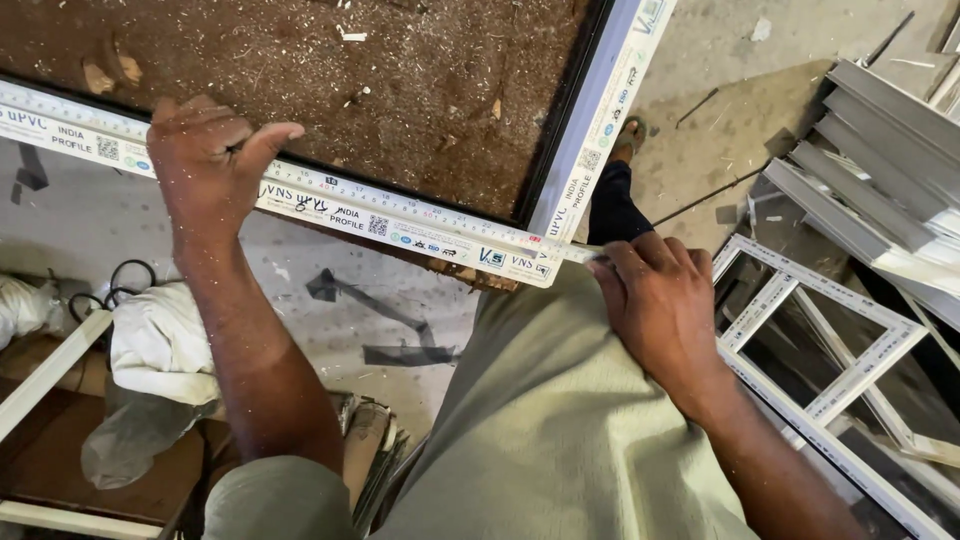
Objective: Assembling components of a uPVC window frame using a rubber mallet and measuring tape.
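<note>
A white plastic window frame (420, 232) lies on a brown, dust-covered board (330, 90), one corner near my body. A measuring tape (400, 205) runs along the frame's near bar. My left hand (205, 165) presses the tape down on the bar at the left, thumb stretched out. My right hand (655, 300) pinches the tape's end just past the frame's corner (545, 262). Both forearms are speckled with white dust.
A smaller white frame (800, 350) leans at the right, with grey profile lengths (880, 180) stacked behind it. White cloth (160, 345) and black cable (115, 285) lie at the left on a dusty concrete floor. A sandalled foot (628, 135) shows beyond the frame's corner.
</note>
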